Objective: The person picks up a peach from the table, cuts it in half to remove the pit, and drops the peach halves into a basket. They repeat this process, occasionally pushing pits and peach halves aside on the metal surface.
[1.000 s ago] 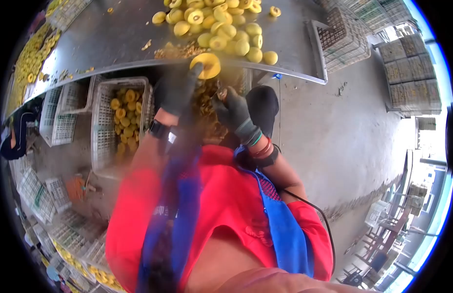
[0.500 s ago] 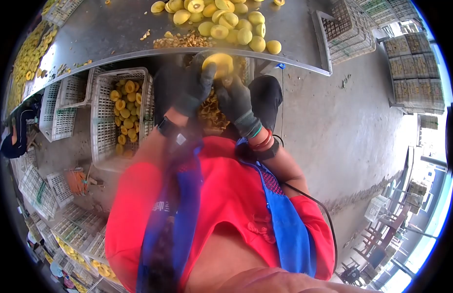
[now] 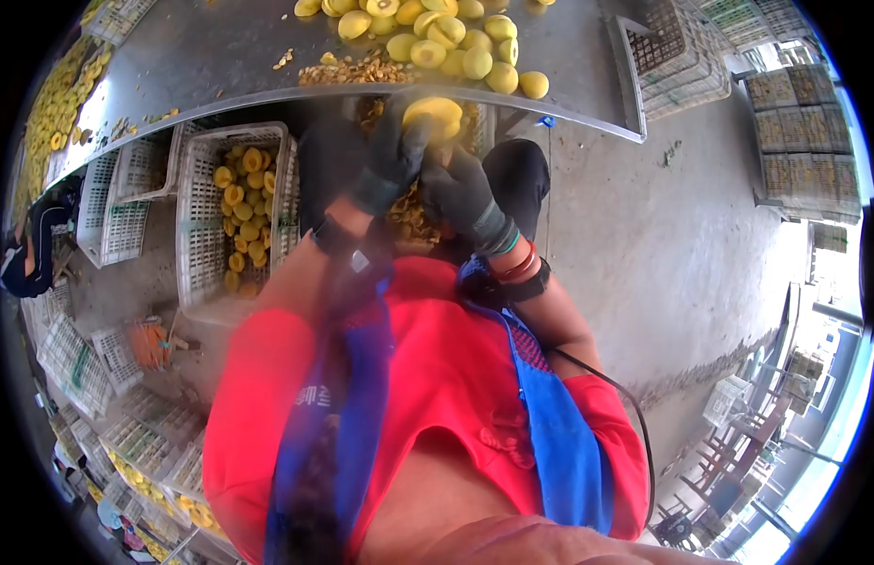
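My left hand (image 3: 388,160), in a dark glove, grips a yellow peeled fruit (image 3: 435,115) just below the metal table edge (image 3: 267,102). My right hand (image 3: 460,188), also gloved, presses against the fruit's underside; whether it holds a small tool I cannot tell. A pile of yellow peeled fruits (image 3: 437,42) lies on the table just beyond my hands. Brownish peel scraps (image 3: 357,70) sit at the table's near edge. Under my hands a crate of peelings (image 3: 408,212) is partly hidden.
A white plastic crate (image 3: 194,235) with cut yellow fruit stands on the floor at left. Several empty crates (image 3: 107,226) lie around it, and more stacked crates (image 3: 677,56) at upper right. Another person's dark sleeve (image 3: 32,254) shows far left. Concrete floor (image 3: 663,245) stretches right.
Both hands have come together around the fruit and shifted slightly right and up toward the table edge; the right hand moved in under the fruit.
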